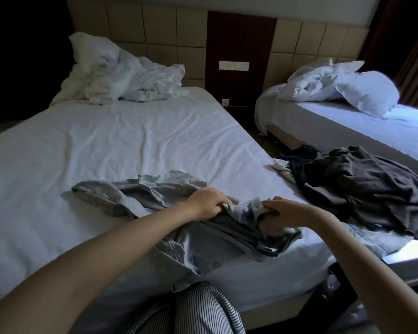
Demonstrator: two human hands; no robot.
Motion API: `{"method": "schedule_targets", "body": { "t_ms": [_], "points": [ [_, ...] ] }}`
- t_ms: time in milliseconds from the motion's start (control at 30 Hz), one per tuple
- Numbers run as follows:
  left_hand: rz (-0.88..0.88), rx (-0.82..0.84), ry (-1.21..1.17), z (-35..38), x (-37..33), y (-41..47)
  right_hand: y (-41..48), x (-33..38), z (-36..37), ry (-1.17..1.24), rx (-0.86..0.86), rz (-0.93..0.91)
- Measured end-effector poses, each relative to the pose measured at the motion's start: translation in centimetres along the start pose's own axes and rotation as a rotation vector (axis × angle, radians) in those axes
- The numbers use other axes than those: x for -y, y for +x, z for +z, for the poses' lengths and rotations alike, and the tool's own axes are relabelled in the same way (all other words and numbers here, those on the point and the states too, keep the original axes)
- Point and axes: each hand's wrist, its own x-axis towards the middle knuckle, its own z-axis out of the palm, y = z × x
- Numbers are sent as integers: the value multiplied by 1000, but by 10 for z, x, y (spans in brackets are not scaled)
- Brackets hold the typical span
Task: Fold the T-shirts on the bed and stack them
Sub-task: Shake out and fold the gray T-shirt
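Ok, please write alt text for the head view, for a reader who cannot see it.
A person's left hand and right hand grip a crumpled grey T-shirt at the near edge of a white-sheeted bed. A heap of dark clothes lies at the bed's right side; white bedding sits by the headboard.

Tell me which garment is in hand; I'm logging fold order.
The light grey T-shirt, gripped by the left hand and right hand; the dark clothes pile lies untouched at the bed's right edge.

Shirt label (258,206) too small, illegible.
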Motion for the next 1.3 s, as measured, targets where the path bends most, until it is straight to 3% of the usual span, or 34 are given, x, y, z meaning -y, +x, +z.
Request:
{"method": "schedule_targets", "body": {
  "t_ms": [100, 200, 267, 333, 433, 500, 600, 733, 800, 867, 967, 1067, 1133, 1233, 1300],
  "points": [
    [-4, -309, -239, -18, 7, -7, -10, 3, -17, 185, 32, -34],
    [-53, -609, -215, -43, 14, -16, -7, 20, -41, 193, -434, -140],
    [-77, -683, -235, -65, 13, -23, -3, 48, -60, 301, -595, -288],
    [-87, -684, -308, -83, 12, -30, 5, 79, -79, 316, -553, -396],
    [-169, -720, -399, -100, 19, -46, 16, 124, -96, 508, -201, -348],
    [-185, -706, -468, -107, 26, -58, 23, 153, -96, 582, -84, -306],
    [-245, -719, -626, -106, 37, -78, 42, 183, -92, 568, -152, -349],
    [-493, -869, -783, -80, 36, -102, 67, 192, -93, 982, -262, -225],
    [-544, -734, -886, -63, 22, -111, 76, 200, -96, 1125, -299, -194],
    [-557, -515, -807, -45, 14, -115, 83, 209, -97, 1162, -345, -163],
    [-603, -313, -641, -28, 24, -116, 83, 215, -101, 1015, -339, -134],
    [-576, -270, -729, -21, 30, -117, 69, 208, -106, 856, -299, -169],
    [-546, -307, -953, -22, 27, -117, 63, 200, -110, 626, -391, -190],
    [-617, -463, -1191, -37, 27, -118, 57, 182, -120, 58, -533, -155],
    [-657, -549, -1198, -55, 34, -122, 46, 168, -129, -26, -595, -136]
  ]
}}
